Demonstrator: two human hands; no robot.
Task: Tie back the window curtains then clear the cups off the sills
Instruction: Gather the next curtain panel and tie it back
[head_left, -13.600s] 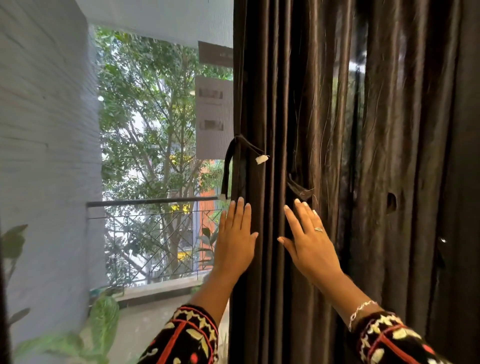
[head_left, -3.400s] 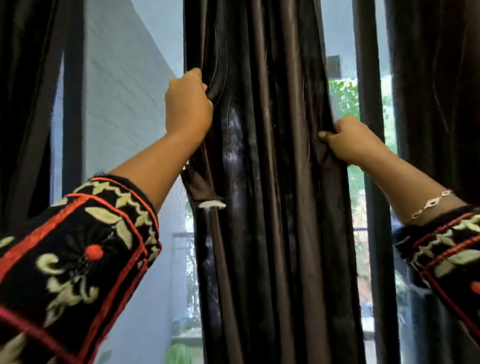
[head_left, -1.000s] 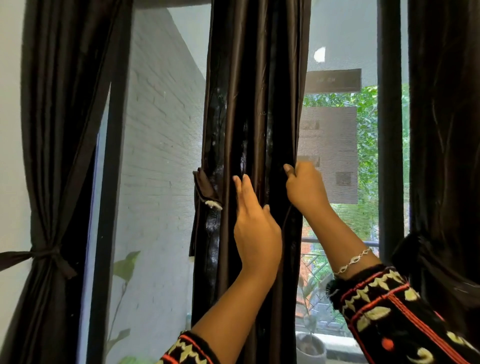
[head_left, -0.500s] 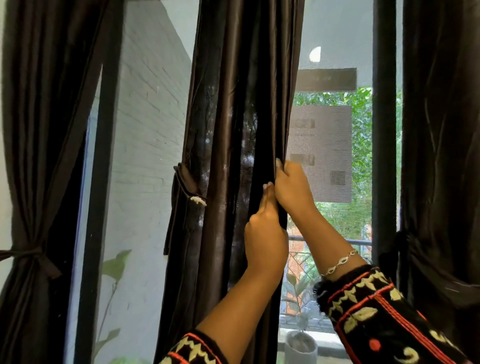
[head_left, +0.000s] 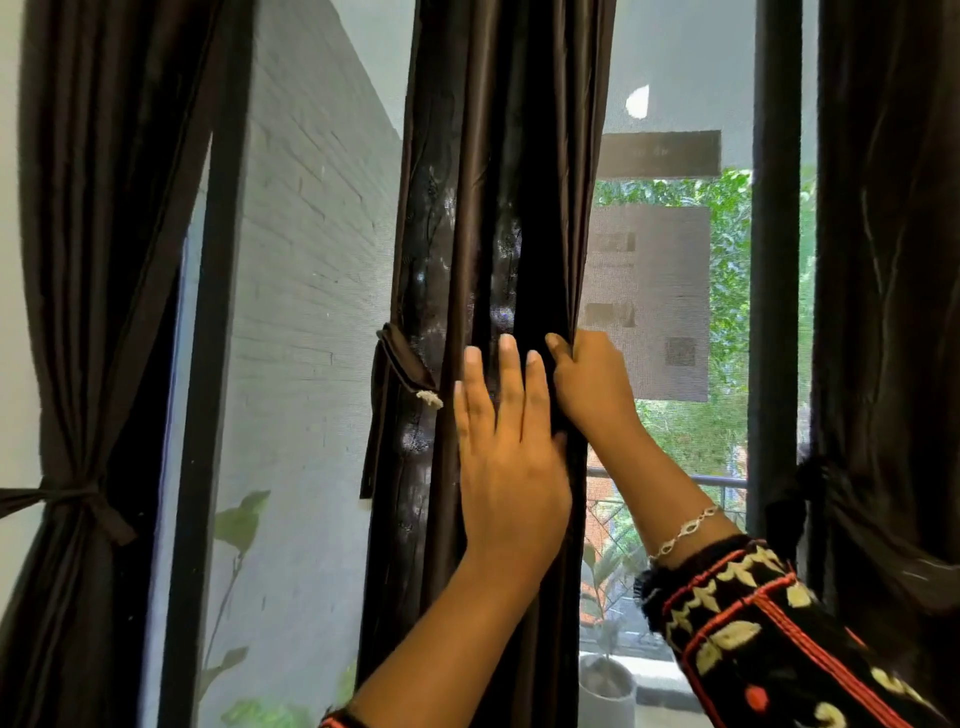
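Note:
A dark brown middle curtain (head_left: 488, 208) hangs gathered in front of the window. Its fabric tie-back strap (head_left: 402, 364) dangles loose on the curtain's left edge, with a small white tag at its end. My left hand (head_left: 506, 457) lies flat on the curtain's front with straight fingers. My right hand (head_left: 589, 384) grips the curtain's right edge, fingers curled round the fabric. No cups or sill show in this view.
A left curtain (head_left: 93, 260) is tied back with a knotted strap (head_left: 78, 499). A right curtain (head_left: 893, 260) is gathered too. Black window frame bars (head_left: 774, 260) stand between panes. A grey pot (head_left: 608, 691) and plants sit outside by a white brick wall.
My left hand has opened and moved left from beside my right hand onto the curtain's front. My right hand keeps its grip on the right edge.

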